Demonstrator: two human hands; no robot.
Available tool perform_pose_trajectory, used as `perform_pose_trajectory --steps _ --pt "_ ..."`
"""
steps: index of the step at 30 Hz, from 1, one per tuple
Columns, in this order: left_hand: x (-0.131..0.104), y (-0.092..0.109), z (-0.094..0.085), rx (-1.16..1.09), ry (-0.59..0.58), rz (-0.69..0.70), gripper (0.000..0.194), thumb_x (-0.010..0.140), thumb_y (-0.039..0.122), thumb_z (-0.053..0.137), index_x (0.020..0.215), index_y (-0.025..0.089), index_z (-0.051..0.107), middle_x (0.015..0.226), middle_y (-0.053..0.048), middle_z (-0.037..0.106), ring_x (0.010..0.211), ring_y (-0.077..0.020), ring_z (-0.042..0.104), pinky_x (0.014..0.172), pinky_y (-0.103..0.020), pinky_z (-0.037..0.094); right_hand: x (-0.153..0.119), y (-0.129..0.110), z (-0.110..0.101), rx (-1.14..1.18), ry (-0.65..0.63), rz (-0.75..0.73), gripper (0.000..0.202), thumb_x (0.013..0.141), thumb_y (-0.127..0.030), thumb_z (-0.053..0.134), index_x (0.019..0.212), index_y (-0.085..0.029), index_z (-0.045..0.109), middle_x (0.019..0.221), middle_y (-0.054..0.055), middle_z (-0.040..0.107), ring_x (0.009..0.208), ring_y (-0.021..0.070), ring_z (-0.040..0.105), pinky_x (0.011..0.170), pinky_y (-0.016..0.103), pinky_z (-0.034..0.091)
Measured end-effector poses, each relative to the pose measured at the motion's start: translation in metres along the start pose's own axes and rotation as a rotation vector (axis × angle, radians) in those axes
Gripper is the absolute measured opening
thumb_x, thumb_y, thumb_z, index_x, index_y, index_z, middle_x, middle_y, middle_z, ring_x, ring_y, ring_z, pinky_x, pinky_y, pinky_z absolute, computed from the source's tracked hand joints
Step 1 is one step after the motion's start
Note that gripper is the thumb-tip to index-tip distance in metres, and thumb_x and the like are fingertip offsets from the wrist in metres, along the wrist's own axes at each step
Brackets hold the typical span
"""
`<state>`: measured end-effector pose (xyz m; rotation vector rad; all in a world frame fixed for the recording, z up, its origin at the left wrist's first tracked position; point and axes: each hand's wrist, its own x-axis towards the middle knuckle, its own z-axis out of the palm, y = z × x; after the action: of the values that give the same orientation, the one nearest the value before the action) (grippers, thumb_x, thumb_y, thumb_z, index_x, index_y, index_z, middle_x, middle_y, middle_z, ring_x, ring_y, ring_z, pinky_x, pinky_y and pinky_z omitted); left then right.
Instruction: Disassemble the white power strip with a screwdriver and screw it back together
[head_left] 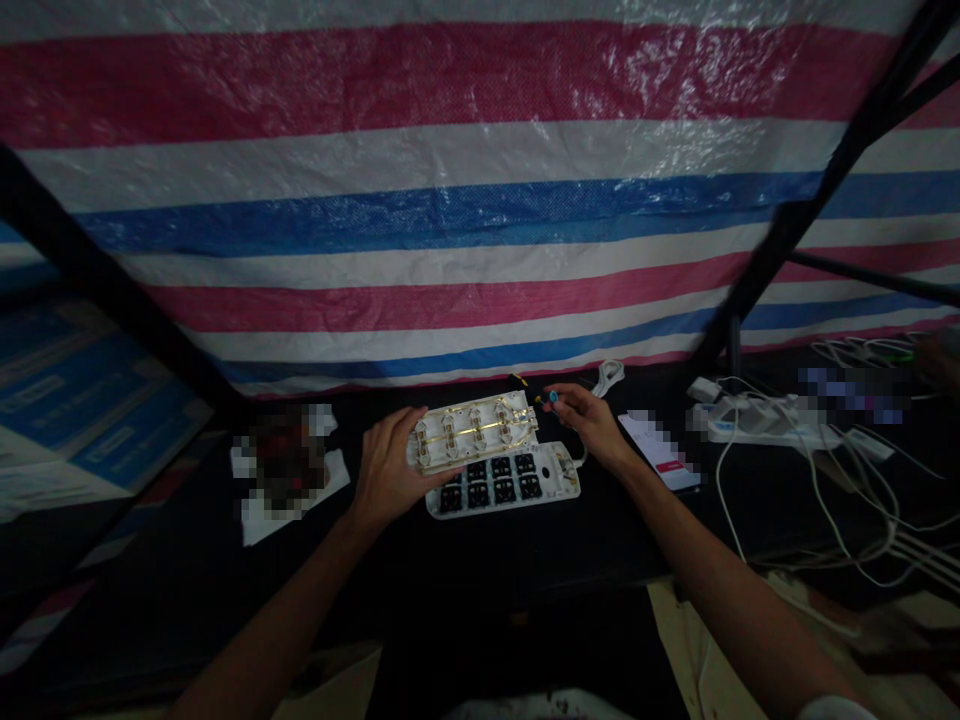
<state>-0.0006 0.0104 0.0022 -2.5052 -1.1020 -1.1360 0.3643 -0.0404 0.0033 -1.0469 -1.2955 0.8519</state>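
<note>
My left hand (388, 462) grips the left end of a white power strip half (478, 432) lined with brass contact strips, holding it tilted. Below it on the dark table lies the other half of the power strip (491, 493), open side up, with rows of black socket inserts and some wiring at its right end. Part of that half is hidden by the raised one. Just right of the brass strips, my right hand (590, 420) pinches a small dark piece with a blue end (553, 396) and a yellowish tip; its kind is too small to make out.
Behind my hands lie a small black-and-yellow item (519, 380) and a coiled white cable (610, 374). A phone (660, 450) rests to the right, near another white power strip (772, 422) with tangled cables. White paper (334, 485) lies left. Striped sheeting (480, 230) hangs behind.
</note>
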Motion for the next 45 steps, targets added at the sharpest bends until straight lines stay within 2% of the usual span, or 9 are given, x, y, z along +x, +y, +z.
perform_pose_trajectory --steps 5,10,17,20,23,27,36,45 --pt "0.0 -0.001 0.0 -0.033 -0.043 0.024 0.099 0.074 0.066 0.089 0.153 0.022 0.049 0.141 -0.018 0.062 0.126 -0.0399 0.061 0.106 -0.051 0.048 0.0 0.0 0.001 -0.049 0.058 -0.029 0.043 0.094 -0.054 0.075 0.123 -0.022 0.073 0.096 0.006 0.078 0.087 0.0202 0.068 0.07 0.03 0.05" --pt "0.0 0.0 0.002 -0.112 -0.038 0.037 0.099 0.075 0.062 0.091 0.154 0.022 0.047 0.141 -0.017 0.06 0.126 -0.0383 0.061 0.109 -0.051 0.051 -0.003 -0.004 0.004 -0.123 0.065 -0.06 0.042 0.099 -0.054 0.068 0.126 -0.022 0.072 0.096 0.005 0.077 0.084 0.0194 0.067 0.069 0.03 0.052" --pt "-0.003 -0.002 0.002 -0.178 -0.089 0.015 0.098 0.075 0.06 0.092 0.152 0.02 0.047 0.141 -0.017 0.059 0.128 -0.0372 0.062 0.111 -0.051 0.054 -0.015 -0.011 0.02 -0.27 0.042 -0.133 0.036 0.105 -0.047 0.06 0.131 -0.025 0.071 0.104 0.006 0.077 0.082 0.02 0.068 0.074 0.033 0.056" --pt "-0.003 -0.002 0.002 -0.165 -0.083 0.012 0.098 0.076 0.06 0.091 0.154 0.02 0.047 0.143 -0.017 0.059 0.129 -0.0382 0.061 0.112 -0.053 0.054 -0.021 -0.014 0.023 -0.394 0.062 -0.221 0.033 0.108 -0.041 0.057 0.133 -0.026 0.07 0.111 0.007 0.076 0.089 0.0218 0.071 0.082 0.036 0.058" --pt "-0.002 -0.001 0.0 -0.173 -0.081 0.03 0.097 0.078 0.06 0.09 0.155 0.021 0.045 0.143 -0.017 0.059 0.13 -0.038 0.061 0.112 -0.053 0.053 -0.026 -0.019 0.021 -0.548 0.13 -0.36 0.032 0.109 -0.038 0.055 0.134 -0.026 0.07 0.109 0.008 0.075 0.096 0.024 0.072 0.089 0.038 0.059" --pt "-0.001 0.001 -0.004 -0.156 -0.094 0.078 0.092 0.081 0.057 0.089 0.158 0.027 0.046 0.146 -0.016 0.055 0.13 -0.0373 0.061 0.112 -0.052 0.053 -0.031 -0.019 0.018 -0.679 0.217 -0.455 0.032 0.109 -0.038 0.056 0.136 -0.026 0.069 0.106 0.009 0.075 0.094 0.0252 0.073 0.088 0.04 0.061" --pt "0.002 0.001 -0.005 -0.151 -0.077 0.163 0.091 0.087 0.052 0.085 0.164 0.028 0.042 0.147 -0.018 0.055 0.132 -0.0387 0.06 0.112 -0.055 0.051 -0.035 -0.016 0.025 -0.679 0.239 -0.494 0.031 0.11 -0.032 0.055 0.136 -0.027 0.07 0.112 0.012 0.076 0.099 0.0266 0.073 0.095 0.044 0.061" --pt "0.002 0.003 -0.004 -0.151 -0.06 0.183 0.092 0.089 0.055 0.084 0.165 0.028 0.04 0.147 -0.019 0.055 0.133 -0.039 0.059 0.113 -0.055 0.05 -0.039 -0.022 0.031 -0.685 0.227 -0.535 0.032 0.108 -0.031 0.06 0.138 -0.027 0.069 0.106 0.01 0.073 0.09 0.024 0.069 0.086 0.041 0.061"
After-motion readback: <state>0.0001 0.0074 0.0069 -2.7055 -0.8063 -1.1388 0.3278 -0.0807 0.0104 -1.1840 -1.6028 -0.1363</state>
